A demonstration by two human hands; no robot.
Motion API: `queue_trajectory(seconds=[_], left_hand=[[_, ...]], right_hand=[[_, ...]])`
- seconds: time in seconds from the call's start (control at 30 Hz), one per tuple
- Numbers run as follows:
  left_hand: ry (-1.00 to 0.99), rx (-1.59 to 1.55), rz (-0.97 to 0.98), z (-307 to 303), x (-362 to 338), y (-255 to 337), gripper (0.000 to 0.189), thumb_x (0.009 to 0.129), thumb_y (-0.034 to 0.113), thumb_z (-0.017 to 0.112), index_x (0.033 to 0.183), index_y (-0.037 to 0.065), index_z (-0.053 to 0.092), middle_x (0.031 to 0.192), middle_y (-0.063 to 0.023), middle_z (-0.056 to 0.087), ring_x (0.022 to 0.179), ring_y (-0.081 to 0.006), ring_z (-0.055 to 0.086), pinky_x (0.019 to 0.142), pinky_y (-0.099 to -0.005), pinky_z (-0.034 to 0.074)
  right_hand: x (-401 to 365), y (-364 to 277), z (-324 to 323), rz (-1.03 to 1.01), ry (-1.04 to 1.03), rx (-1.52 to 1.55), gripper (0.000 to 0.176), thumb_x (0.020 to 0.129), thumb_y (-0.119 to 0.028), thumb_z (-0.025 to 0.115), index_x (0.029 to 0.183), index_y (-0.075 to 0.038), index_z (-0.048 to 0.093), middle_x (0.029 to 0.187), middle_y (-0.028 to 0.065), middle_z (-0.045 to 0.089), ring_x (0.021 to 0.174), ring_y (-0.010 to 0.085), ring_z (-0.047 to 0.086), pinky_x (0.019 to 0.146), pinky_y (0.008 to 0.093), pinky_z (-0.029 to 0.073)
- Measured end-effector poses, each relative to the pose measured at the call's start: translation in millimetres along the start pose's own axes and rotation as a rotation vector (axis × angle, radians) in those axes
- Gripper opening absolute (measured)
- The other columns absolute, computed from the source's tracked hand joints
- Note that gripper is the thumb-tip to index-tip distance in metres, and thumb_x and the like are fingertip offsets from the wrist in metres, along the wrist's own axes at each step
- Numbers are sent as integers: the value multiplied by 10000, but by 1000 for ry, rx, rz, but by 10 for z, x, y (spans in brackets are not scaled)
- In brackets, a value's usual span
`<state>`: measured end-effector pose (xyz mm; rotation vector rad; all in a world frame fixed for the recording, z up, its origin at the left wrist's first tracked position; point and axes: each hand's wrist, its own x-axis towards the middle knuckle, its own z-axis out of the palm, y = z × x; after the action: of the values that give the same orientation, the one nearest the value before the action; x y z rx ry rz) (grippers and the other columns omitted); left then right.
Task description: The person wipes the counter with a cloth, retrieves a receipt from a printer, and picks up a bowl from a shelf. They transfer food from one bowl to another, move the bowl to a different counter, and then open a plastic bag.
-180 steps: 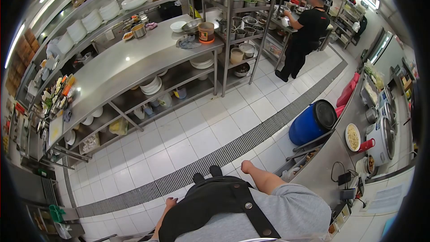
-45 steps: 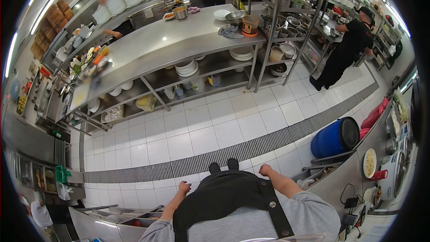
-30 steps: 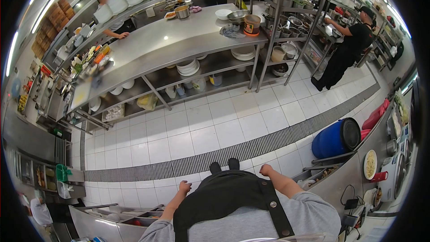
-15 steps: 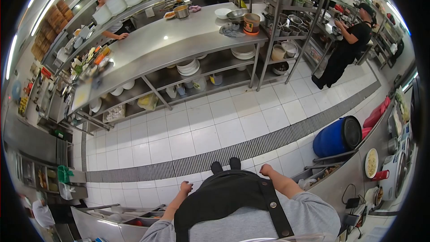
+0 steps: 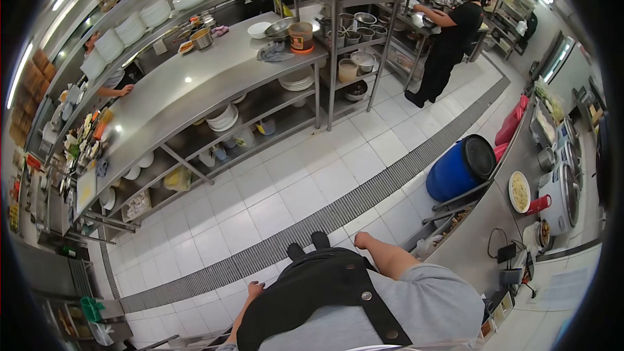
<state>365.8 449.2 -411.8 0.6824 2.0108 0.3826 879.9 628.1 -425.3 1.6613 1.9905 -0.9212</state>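
Observation:
My left hand (image 5: pixel 255 288) hangs beside my black apron (image 5: pixel 305 296), over the tiled floor, its fingers loosely curled and nothing seen in them. On the other side of the apron, my right hand (image 5: pixel 362 240) is held out at the end of a bent arm, also curled and with no object showing. Neither hand touches a surface. My dark shoes (image 5: pixel 307 246) stand close to the floor drain grate (image 5: pixel 260 257). Nearest on my right is a steel counter (image 5: pixel 478 247), a short way beyond the right hand.
A long steel table (image 5: pixel 162 91) crosses ahead, with plates (image 5: pixel 222 119) on its lower shelf. To the right stand a blue barrel (image 5: pixel 452 169) and a plate of noodles (image 5: pixel 519 192). A person in black (image 5: pixel 448 39) works beyond a rack (image 5: pixel 333 45); another person's hand (image 5: pixel 125 90) rests across the table.
My view has swung to the right, so the table and shelves have shifted left in the picture. My right arm shows more fully; less of the left arm is seen.

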Motion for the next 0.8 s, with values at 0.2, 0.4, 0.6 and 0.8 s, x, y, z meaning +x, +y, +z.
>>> queue_trajectory(seconds=[0.2,0.4,0.6,0.8], left_hand=[[121,237,110,146,106,-165,506,626,228,746,1004,-57,567,908,-207,612,852,-297,605,726,-358,496],[65,37,-45,138,50,-66,503,620,221,749,1003,-54,572,922,-205,613,882,-310,598,755,-360,488],[141,276,137,157,151,-212,506,645,211,726,1031,-65,549,893,-217,614,794,-284,625,695,-351,503],[86,118,-5,97,-13,-44,509,650,196,718,1046,-69,537,822,-201,628,732,-269,636,664,-343,508]], right_hand=[[-44,-1,-14,-35,-4,-50,246,686,-298,616,743,-65,673,817,153,632,780,316,599,708,392,480],[1,46,41,-59,7,-65,265,690,-310,603,736,-58,670,812,156,629,771,323,596,696,400,479],[-18,36,-17,-61,11,-51,244,692,-264,558,733,-47,664,817,162,627,778,325,596,706,397,481],[-54,34,-109,-59,-6,-63,229,689,-226,539,731,-37,661,821,180,623,781,331,597,713,402,481]])
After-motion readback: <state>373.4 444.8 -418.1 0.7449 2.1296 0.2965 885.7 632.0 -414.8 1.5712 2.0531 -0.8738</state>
